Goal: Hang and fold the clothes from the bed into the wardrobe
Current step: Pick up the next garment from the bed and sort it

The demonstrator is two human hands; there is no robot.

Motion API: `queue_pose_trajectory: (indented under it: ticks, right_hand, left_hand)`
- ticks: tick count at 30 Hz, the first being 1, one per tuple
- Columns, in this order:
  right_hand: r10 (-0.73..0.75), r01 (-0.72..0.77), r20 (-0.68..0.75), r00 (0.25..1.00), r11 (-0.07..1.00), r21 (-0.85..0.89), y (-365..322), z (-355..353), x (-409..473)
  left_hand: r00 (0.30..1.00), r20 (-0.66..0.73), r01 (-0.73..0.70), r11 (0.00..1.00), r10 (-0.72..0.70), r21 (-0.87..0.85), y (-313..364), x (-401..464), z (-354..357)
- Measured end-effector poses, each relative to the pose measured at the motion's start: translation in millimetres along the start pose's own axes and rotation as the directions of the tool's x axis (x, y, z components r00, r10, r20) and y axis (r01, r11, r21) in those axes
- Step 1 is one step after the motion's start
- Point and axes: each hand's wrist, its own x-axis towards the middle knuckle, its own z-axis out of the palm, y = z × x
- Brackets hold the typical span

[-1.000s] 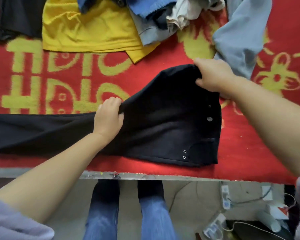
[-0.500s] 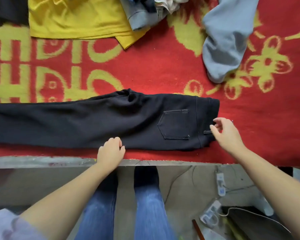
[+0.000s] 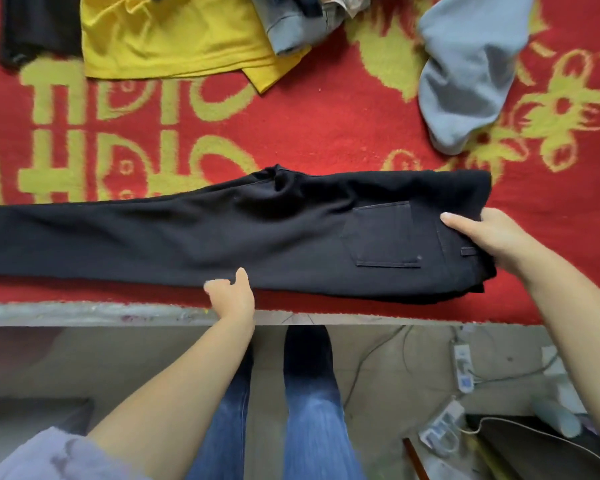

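Observation:
Black trousers [image 3: 257, 237] lie folded lengthwise on the red and yellow bed cover [image 3: 326, 133], stretched left to right along the bed's front edge, back pocket facing up. My right hand [image 3: 489, 237] grips the waistband at the right end, thumb on top and fingers hidden beneath the cloth. At the trousers' near edge, about the middle, is my left hand [image 3: 229, 294]. It is blurred, its thumb raised against the cloth and its fingers loose, holding nothing.
Further back on the bed lie a yellow shirt [image 3: 174, 36], a black garment [image 3: 39, 29], a heap of mixed clothes [image 3: 302, 19] and a grey-blue sweatshirt [image 3: 465, 74]. Below the bed edge [image 3: 84, 315] my legs stand on the floor, with power strips and cables [image 3: 461, 372] at the right.
The trousers went from half lifted to lying flat, folded lengthwise. My right hand let go of the top, came down and now grips the waistband end. My left hand has opened at the near edge.

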Motion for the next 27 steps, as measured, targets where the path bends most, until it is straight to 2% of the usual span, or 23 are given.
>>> queue_pose_trajectory:
  ticks: [1,2,3,5,6,7,9,11,12,14,16,17,19,22,23,24,25,26,27]
  right_hand:
    - [-0.010,-0.003,-0.079,0.997,0.987,-0.159,3.0,-8.2,3.5]
    - [-0.010,-0.046,-0.168,0.986,0.945,-0.324,9.5,-13.7,10.5]
    - [-0.006,-0.112,-0.243,0.970,0.878,-0.466,15.6,-14.7,16.7]
    - [-0.017,-0.226,-0.384,0.923,0.784,-0.578,21.3,-2.7,21.8]
    - [-0.098,-0.206,-0.436,0.895,0.775,-0.597,20.2,7.3,22.7]
    - [-0.246,-0.111,-0.433,0.867,0.752,-0.650,15.9,19.6,22.6]
    - [-0.523,0.134,-0.263,0.811,0.603,-0.786,3.0,51.9,23.0]
    - [-0.627,0.337,-0.012,0.779,0.434,-0.836,-10.5,87.0,27.9]
    - [-0.621,0.407,0.109,0.776,0.361,-0.839,-15.9,101.8,32.5]
    - [-0.503,0.452,0.292,0.814,0.233,-0.861,-15.8,120.4,44.3]
    - [-0.413,0.419,0.335,0.847,0.131,-0.899,-5.8,117.0,59.5]
    - [-0.408,0.394,0.309,0.859,0.143,-0.908,-3.6,107.9,65.0]
    - [-0.405,0.325,0.210,0.890,0.242,-0.914,1.5,82.6,72.3]
    - [-0.393,0.229,0.112,0.913,0.267,-0.936,6.9,47.3,74.4]
    - [-0.367,0.161,0.020,0.930,0.360,-0.919,8.4,39.1,71.9]
    - [-0.341,0.087,-0.114,0.933,0.521,-0.849,9.8,31.5,67.3]
    - [-0.291,0.033,-0.261,0.920,0.722,-0.692,16.2,23.1,65.2]
    - [-0.214,0.009,-0.364,0.906,0.871,-0.491,25.5,13.9,63.2]
    - [-0.122,-0.004,-0.419,0.900,0.958,-0.288,35.8,6.0,59.5]
  left_hand:
    - [0.978,0.011,-0.208,0.967,0.209,0.146,0.3,-3.2,-5.0]
    - [0.917,0.063,-0.396,0.878,0.394,0.269,1.2,-5.1,-9.5]
    - [0.850,0.126,-0.520,0.779,0.511,0.352,2.4,-3.7,-12.5]
    - [0.751,0.216,-0.651,0.645,0.623,0.400,11.4,4.8,-12.2]
    - [0.699,0.250,-0.706,0.591,0.670,0.390,19.3,10.5,-8.6]
    - [0.635,0.288,-0.762,0.522,0.717,0.382,29.9,16.3,-2.6]
    - [0.475,0.407,-0.861,0.318,0.780,0.396,55.5,28.6,16.0]
    - [0.370,0.560,-0.901,0.138,0.741,0.412,80.2,37.2,39.7]
    - [0.346,0.627,-0.906,0.075,0.698,0.417,90.2,41.0,52.6]
    - [0.326,0.713,-0.882,-0.072,0.621,0.466,103.1,48.4,75.6]
    - [0.321,0.716,-0.826,-0.187,0.620,0.532,112.3,55.1,88.7]
    - [0.332,0.694,-0.809,-0.186,0.638,0.557,119.1,55.5,90.9]
    - [0.353,0.671,-0.817,-0.135,0.652,0.561,131.5,56.2,90.3]
    - [0.425,0.594,-0.817,0.007,0.683,0.577,134.6,54.9,85.9]
    - [0.450,0.557,-0.800,0.038,0.698,0.598,131.0,52.8,85.7]
    - [0.450,0.529,-0.785,0.036,0.720,0.618,124.6,49.3,86.1]
    - [0.401,0.511,-0.780,-0.009,0.760,0.626,115.7,43.7,87.5]
    - [0.310,0.517,-0.795,-0.081,0.798,0.601,105.5,34.4,90.1]
    - [0.202,0.558,-0.830,-0.162,0.805,0.534,94.5,21.0,94.0]
